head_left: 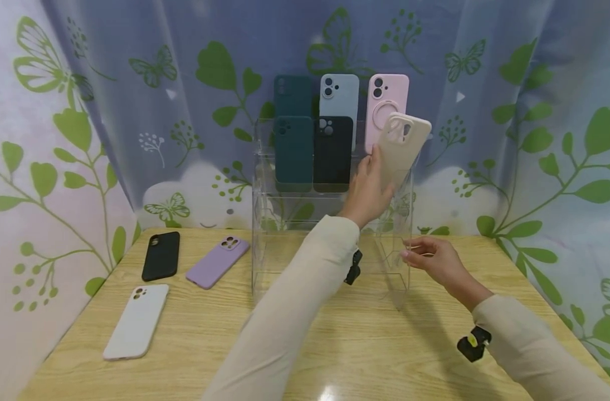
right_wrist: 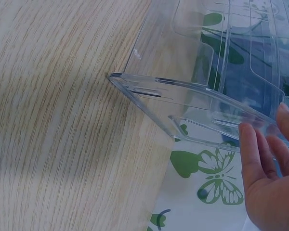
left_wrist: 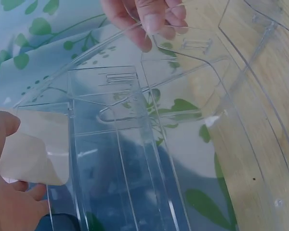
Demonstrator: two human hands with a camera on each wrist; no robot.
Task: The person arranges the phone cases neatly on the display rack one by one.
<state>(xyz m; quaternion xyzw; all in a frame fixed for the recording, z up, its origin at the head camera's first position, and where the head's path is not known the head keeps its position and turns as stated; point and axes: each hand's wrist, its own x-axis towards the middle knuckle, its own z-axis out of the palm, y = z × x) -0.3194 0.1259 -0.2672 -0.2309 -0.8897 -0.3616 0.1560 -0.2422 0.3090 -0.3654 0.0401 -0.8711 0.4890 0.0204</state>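
Note:
A clear tiered display stand [head_left: 284,245] stands on the table. My left hand [head_left: 367,192] grips a beige phone case [head_left: 407,142] at the stand's right end, in front of a pink phone case [head_left: 388,92]. In the left wrist view, the lower part of the beige case [left_wrist: 36,149] lies between thumb and fingers, against the clear shelf. My right hand [head_left: 440,267] pinches the stand's right side edge; in the right wrist view, its thumb and fingers lie on either side of the clear panel [right_wrist: 197,96]. Beside the beige case, a black phone case [head_left: 332,156] leans on the same tier.
Dark green cases [head_left: 293,150] and a pale blue case [head_left: 340,94] also stand on the upper tiers. On the table at left lie a black case [head_left: 161,256], a purple case [head_left: 216,263] and a white case [head_left: 136,323]. A patterned curtain [head_left: 184,111] hangs behind.

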